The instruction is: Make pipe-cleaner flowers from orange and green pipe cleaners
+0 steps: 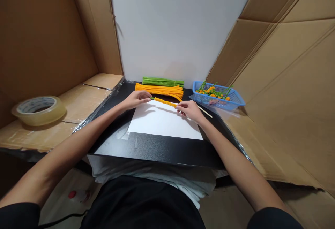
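Above the white paper (162,124) I hold a thin stick wound with an orange pipe cleaner (165,101) in tight coils. My left hand (136,99) pinches its left end, where a short green part shows. At the right end of the coils, the fingers of my right hand (190,110) are closed on the orange winding. A bare pale stick (205,111) sticks out past my right hand; my hand hides whether it is the same stick. Just behind lie a bundle of orange pipe cleaners (159,89) and a bundle of green pipe cleaners (162,81).
A blue basket (237,98) at the back right holds green and orange pipe cleaner pieces. On the cardboard at left lies a roll of clear tape (39,110). Cardboard walls flank the black table (157,150). A bottle with a red cap (75,195) is below.
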The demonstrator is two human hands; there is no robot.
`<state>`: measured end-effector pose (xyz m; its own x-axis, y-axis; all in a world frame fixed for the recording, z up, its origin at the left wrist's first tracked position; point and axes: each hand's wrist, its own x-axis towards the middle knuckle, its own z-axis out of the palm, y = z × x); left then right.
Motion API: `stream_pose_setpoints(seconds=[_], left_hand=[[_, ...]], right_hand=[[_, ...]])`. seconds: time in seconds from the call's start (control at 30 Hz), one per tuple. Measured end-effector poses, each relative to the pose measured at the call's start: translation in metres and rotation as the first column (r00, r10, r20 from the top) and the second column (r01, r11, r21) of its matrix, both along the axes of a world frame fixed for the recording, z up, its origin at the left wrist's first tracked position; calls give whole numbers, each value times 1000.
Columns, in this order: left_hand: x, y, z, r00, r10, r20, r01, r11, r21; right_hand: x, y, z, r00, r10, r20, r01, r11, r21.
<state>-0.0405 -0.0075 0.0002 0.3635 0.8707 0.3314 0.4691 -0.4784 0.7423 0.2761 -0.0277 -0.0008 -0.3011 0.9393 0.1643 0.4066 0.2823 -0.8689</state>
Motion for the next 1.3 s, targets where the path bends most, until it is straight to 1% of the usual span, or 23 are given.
stream_pose_setpoints(seconds=[0.07,0.13,0.27,0.37,0.43,0.53,0.63,0.7,0.77,0.83,0.87,0.93,1.0,1.07,1.17,1.3], left_hand=[[-1,3,-3,988,-3,152,19,994,-103],[3,2,-6,971,13,237,24,988,-151],[12,0,-7,961,32,276,20,983,-184],[10,1,-6,939,63,339,7,980,-201],[6,4,-6,902,120,414,-27,974,-224],[0,6,-5,819,220,530,-78,957,-278],[1,5,-5,757,269,595,-108,950,-293],[6,3,-5,744,273,609,-129,954,-269],[16,-1,-6,738,267,619,-135,958,-252],[28,-7,-7,727,268,632,-119,956,-268],[34,-11,-7,733,266,626,-105,954,-282],[44,-18,-7,792,200,577,-59,965,-254],[52,-26,-5,860,118,497,-17,979,-202],[58,-33,-3,906,63,419,11,985,-172],[63,-41,-1,936,27,350,34,985,-169],[64,-41,-1,937,50,346,19,981,-193]], right_hand=[[0,0,-1,999,25,-31,-27,998,-48],[-2,-1,-2,998,46,-47,-49,997,-66],[-4,-1,-3,997,56,-44,-60,994,-87],[-1,1,-2,999,36,-19,-37,994,-104],[3,3,0,1000,21,0,-21,995,-93],[8,6,1,1000,8,10,-8,998,-58],[6,6,-1,1000,17,23,-16,998,-53],[1,3,-2,997,22,69,-21,1000,-6],[-7,-3,-2,988,23,150,-37,995,92],[-16,-10,0,978,31,205,-69,981,181],[-21,-14,1,981,32,190,-74,973,219],[-30,-22,3,989,74,124,-106,958,268],[-38,-28,6,986,148,78,-163,953,254],[-43,-33,7,983,170,62,-181,948,262],[-47,-36,5,988,145,48,-153,943,296],[-48,-38,3,996,90,20,-92,950,300]])
